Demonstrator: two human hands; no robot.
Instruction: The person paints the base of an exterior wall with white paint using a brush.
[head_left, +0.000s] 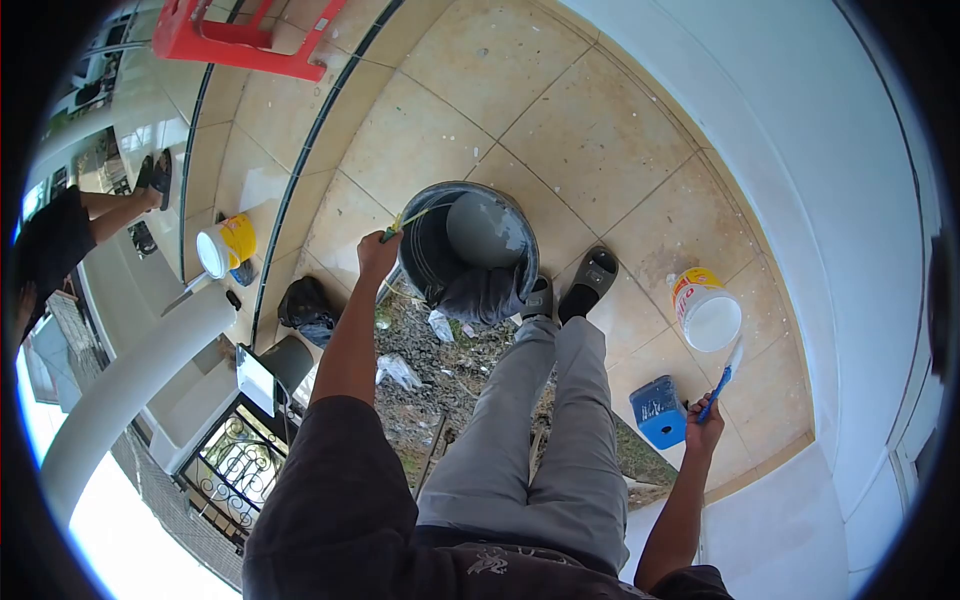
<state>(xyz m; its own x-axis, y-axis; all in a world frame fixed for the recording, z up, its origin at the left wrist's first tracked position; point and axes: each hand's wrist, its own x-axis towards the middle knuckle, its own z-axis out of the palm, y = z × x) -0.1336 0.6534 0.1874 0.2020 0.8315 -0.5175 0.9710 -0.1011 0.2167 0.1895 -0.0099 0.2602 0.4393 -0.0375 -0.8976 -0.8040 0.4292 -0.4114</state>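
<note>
My left hand (378, 256) is closed on the thin yellowish handle of a black bucket (420, 260), at the bucket's left rim. Grey-white liquid (485, 230) shows inside the bucket, and a dark cloth (482, 295) hangs over its near rim. In my right hand (704, 428), on the right, is a paintbrush (717, 390) with a blue handle and white bristles, pointing up. Close to that hand sits a blue paint-spattered block-like container (660, 412) with a hole in its side. Just beyond the brush tip stands a white tub (708, 312) with a yellow-and-red label.
My sandalled feet (588, 280) stand beside the bucket on spattered tiles (560, 120). Gravelly ground with plastic scraps (398, 372) lies below it. At left are another tub (226, 246), a black bag (308, 308) and another person's leg (125, 212). A red stool (250, 45) stands upper left; white wall (800, 140) right.
</note>
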